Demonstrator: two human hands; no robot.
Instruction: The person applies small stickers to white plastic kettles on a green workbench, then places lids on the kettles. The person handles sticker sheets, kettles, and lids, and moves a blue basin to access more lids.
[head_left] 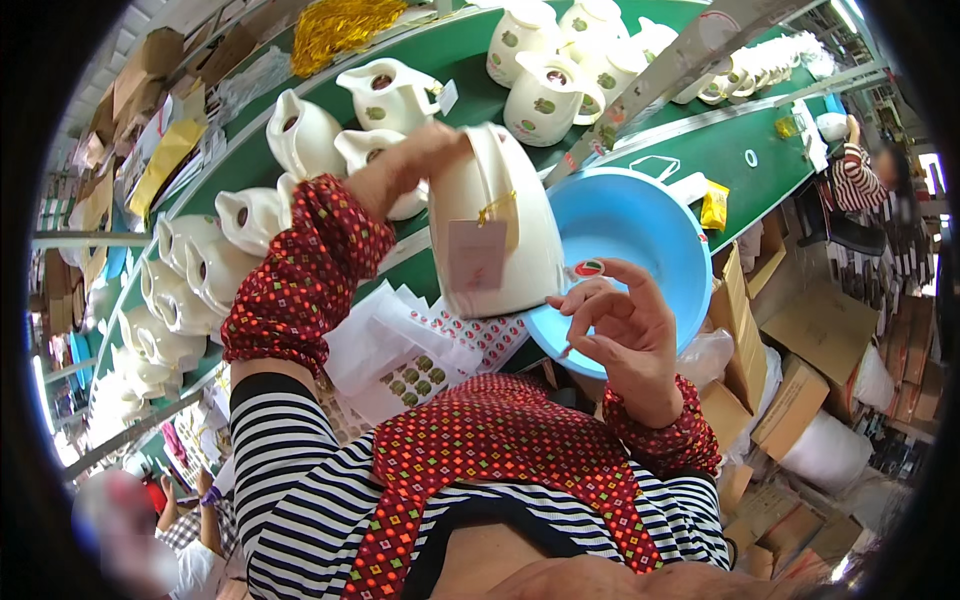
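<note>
Left hand [400, 165] fingers grip a cream jug [492, 225] by its top; right hand [620, 325] fingers pinch a small oval sticker [588, 268] just beside the jug.

white jugs [300, 130] crowd the green desk [455, 60] to the left and beyond, shutting off a reach there, and a metal bar [650, 80] slants across on the right. the blue basin [625, 225] and sticker sheets [420, 350] take up the near edge. a bare green strip around a small ring [750, 157] stays open.
</note>
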